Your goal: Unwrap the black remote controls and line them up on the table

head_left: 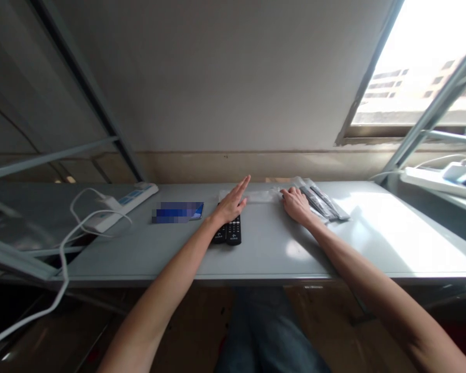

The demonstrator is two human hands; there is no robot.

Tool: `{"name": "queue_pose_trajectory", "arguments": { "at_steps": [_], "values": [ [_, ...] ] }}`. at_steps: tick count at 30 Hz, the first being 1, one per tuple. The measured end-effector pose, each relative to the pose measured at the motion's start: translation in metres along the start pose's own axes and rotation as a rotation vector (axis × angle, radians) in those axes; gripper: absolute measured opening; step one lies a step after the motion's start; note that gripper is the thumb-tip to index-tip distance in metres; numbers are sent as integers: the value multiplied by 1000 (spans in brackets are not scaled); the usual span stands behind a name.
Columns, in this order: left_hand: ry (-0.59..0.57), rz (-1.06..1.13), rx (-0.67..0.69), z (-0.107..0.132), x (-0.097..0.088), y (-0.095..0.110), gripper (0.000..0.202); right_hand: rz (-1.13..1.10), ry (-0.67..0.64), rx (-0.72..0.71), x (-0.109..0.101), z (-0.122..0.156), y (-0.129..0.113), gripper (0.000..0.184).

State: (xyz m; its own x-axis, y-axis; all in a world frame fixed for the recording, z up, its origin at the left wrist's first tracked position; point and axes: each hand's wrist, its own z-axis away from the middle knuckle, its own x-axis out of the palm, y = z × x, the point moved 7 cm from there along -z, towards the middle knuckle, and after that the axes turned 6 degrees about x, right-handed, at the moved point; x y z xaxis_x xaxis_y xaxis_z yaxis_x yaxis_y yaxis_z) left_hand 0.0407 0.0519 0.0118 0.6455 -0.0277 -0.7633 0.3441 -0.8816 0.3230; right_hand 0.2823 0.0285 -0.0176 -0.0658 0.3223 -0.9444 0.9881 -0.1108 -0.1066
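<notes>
Remote controls partly hidden by open, empty left hand; right hand on plastic packets, grip unclear.

- a long gray table
- a white power strip
- a flat blue thing, too blurred to tell
- two black remotes
- a white plastic bag
- dark packs in plastic

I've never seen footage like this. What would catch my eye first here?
Your eye would likely go first to the two bare arms reaching across a long grey table. The left hand is raised over a pair of black remote controls, and the right hand rests by dark items in clear plastic wrap. Bright daylight also floods through the window at upper right.
</notes>
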Motion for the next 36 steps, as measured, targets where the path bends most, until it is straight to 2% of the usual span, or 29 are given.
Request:
{"name": "queue_pose_trajectory", "arguments": {
  "at_steps": [4,7,10,13,16,18,21,24,27,30,34,36],
  "values": [
    [-9,14,-9,-1,1,1,81,2,21,-9,-12,0,-7,52],
    [0,-5,-6,-2,-2,7,76,-60,96,-71,-30,5,-23,60],
    [-18,-37,-9,-4,-2,16,64,-223,218,-198,-49,17,-46,67],
    [-38,-79,18,-7,0,27,47,-390,272,-364,-58,30,-70,69],
    [-37,-45,44,-9,2,35,55,-534,293,-527,-57,43,-85,68],
    [-7,-6,32,-9,-1,37,62,-620,314,-580,-57,48,-88,70],
    [58,54,-43,-8,-9,37,60,-710,353,-558,-61,52,-84,76],
    [115,162,-171,-4,-15,34,45,-761,375,-526,-66,55,-81,78],
    [84,333,-203,-3,-10,37,28,-812,352,-529,-67,56,-82,75],
    [85,460,-245,-3,-4,34,20,-856,331,-543,-65,55,-84,74],
    [249,694,-381,-1,-8,21,30,-838,346,-474,-64,48,-79,71],
    [338,862,-455,0,-11,15,40,-818,342,-385,-63,41,-72,58]
  ]
}}
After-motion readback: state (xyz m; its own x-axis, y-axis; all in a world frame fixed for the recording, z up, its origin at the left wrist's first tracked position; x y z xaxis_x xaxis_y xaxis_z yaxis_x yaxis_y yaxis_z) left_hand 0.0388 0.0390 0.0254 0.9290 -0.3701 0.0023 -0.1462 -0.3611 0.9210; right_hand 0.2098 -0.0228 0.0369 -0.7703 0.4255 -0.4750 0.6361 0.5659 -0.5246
